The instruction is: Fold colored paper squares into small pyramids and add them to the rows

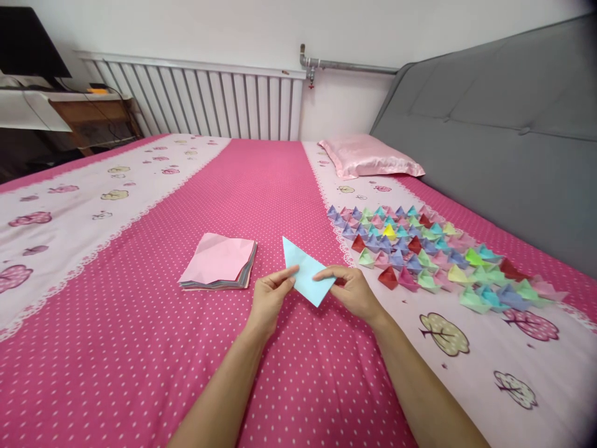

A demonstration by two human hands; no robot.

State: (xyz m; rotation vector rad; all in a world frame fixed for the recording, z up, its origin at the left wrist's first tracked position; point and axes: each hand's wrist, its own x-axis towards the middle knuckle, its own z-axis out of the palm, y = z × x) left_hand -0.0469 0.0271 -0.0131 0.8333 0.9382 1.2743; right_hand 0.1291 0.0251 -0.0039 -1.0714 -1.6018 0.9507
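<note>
Here both hands, left hand [270,297] and right hand [353,291], pinch a folded light-blue paper [305,274] above the bedsheet [140,348]

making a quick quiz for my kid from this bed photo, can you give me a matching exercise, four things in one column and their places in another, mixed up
Things:
1. light blue folded paper
2. stack of paper sheets
3. folded paper boats
4. pink pillow

Places:
A. far end of the bed, beside the grey headboard
B. flat on the pink dotted sheet, left of the hands
C. pinched between the left hand and the right hand
D. laid in rows on the pale strip, right of the hands

Pairs: 1-C, 2-B, 3-D, 4-A
</note>
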